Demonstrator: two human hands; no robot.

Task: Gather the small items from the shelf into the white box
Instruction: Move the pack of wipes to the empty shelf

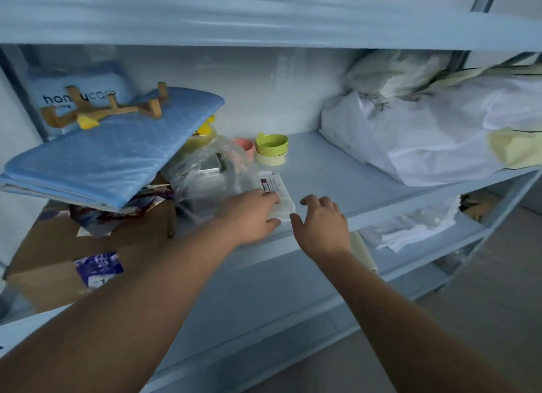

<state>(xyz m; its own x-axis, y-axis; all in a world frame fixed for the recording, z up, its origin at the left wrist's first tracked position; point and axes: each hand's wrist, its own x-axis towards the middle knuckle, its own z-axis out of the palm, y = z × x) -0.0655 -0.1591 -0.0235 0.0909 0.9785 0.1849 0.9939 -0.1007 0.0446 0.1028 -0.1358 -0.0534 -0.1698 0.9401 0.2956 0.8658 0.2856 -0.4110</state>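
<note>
The left hand lies flat on a small white packet with a maroon label, fingers laid over its near edge, pressing rather than pinching. The right hand hovers just beside it, fingers loosely curled and spread, holding nothing. The packet rests near the front of a pale blue shelf — a metal rack with more boards above and below. Behind the packet sit a crumpled clear plastic bag, a pink cup and a green cup stacked on a cream one. To the left, a blue padded board with a wooden rack on top leans over a cardboard box. White bags fill the right end. No white box shows — grey floor lies at lower right.
</note>
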